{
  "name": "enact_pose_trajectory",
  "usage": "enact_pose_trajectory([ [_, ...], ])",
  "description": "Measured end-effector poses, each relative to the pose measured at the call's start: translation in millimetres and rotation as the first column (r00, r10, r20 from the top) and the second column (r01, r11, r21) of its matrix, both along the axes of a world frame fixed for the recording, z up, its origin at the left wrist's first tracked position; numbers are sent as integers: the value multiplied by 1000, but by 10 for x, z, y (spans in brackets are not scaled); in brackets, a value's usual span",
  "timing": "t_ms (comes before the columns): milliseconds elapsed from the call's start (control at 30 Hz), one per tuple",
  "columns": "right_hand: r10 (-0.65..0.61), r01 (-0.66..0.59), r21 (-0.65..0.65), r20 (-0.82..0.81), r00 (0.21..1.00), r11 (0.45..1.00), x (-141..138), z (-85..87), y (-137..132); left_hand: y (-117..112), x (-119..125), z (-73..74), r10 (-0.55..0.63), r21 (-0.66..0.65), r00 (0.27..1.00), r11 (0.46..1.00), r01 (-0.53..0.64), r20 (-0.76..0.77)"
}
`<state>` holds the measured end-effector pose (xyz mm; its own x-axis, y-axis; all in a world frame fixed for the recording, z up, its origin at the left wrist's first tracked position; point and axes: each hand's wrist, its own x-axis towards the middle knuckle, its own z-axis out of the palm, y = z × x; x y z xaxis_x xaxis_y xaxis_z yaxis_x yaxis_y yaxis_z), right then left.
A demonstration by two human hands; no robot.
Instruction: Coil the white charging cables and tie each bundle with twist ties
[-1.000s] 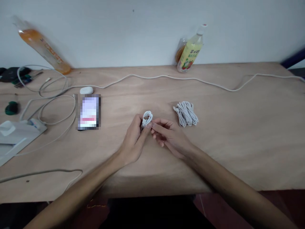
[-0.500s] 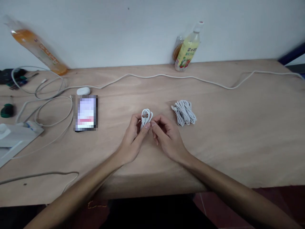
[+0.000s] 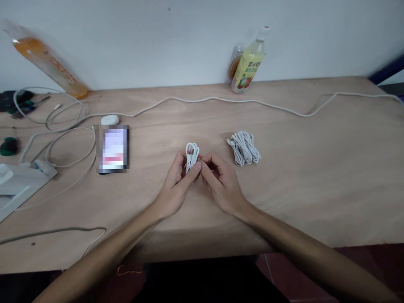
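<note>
A small looped white cable (image 3: 191, 152) is pinched upright between the thumb and fingers of my left hand (image 3: 176, 184). My right hand (image 3: 223, 182) meets it from the other side, thumb and forefinger pressed together at the edge of the loops. Whatever lies in that right pinch is too small and too covered to make out. To the right of my hands, a bundle of white cables (image 3: 244, 148) rests on the wooden table (image 3: 303, 176).
Left of my hands lie a phone (image 3: 114, 149) and a white case (image 3: 110, 120). A long white cord (image 3: 214, 99) runs across the back. A yellow-labelled bottle (image 3: 249, 65) and an orange drink bottle (image 3: 50, 67) stand by the wall. Loose cables and a white box (image 3: 22, 181) occupy the left.
The cable loops have drawn closer together and shifted slightly left. My right fingers have curled in tighter against the cable, and its right-hand loop no longer sticks out.
</note>
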<state>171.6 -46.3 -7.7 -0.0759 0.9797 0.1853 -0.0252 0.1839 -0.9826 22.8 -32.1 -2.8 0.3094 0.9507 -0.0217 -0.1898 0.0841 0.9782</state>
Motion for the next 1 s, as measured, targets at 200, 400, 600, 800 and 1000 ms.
enact_pose_trajectory([
  [200,-69,61,70,120,990,996,-18,-31,-16,-15,11,-12,6,16,1000,1000,-6,2],
  [400,-179,91,285,297,938,954,15,-90,-8,-13,7,-10,17,53,1000,998,-16,-15],
  [600,-359,78,525,459,813,848,73,-145,32,34,-7,32,53,54,997,997,-50,-54],
  [800,-457,-54,719,495,739,693,170,-172,137,56,-22,81,21,-47,1000,999,-22,-13],
  [1000,-480,-201,758,570,667,620,312,-141,191,77,-56,34,-9,-216,994,976,32,108],
])
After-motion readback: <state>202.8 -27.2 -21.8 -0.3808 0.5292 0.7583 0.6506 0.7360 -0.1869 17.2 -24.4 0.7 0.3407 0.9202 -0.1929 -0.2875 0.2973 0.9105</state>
